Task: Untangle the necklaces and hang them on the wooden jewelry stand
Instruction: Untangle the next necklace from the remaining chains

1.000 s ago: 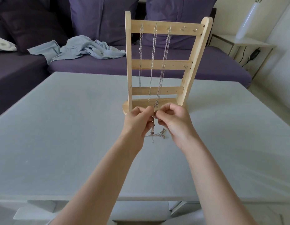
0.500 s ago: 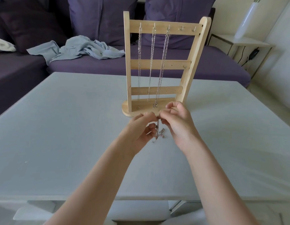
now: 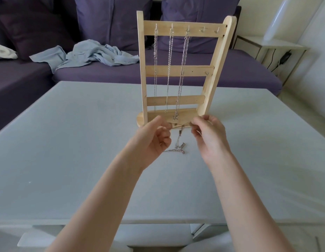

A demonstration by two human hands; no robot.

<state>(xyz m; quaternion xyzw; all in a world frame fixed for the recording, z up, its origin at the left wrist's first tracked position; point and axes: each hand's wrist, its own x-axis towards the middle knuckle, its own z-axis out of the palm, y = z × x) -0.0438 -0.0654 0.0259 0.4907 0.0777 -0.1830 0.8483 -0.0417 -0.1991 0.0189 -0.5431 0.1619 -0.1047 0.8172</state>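
Now, across the lower frame I see the pale grey desk [image 3: 67, 142]; centre top stands the slatted wooden jewelry stand [image 3: 178, 70], three silver chains [image 3: 169, 70] hanging from its top hooks. Just below its base, my left hand [image 3: 150, 140] and right hand [image 3: 210, 137] each pinch a tangled silver necklace [image 3: 178, 146], its lower end lying on the desk.

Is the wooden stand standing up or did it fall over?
Standing up. The wooden stand rests on its base on the table, and three necklaces hang straight down from its top hooks.
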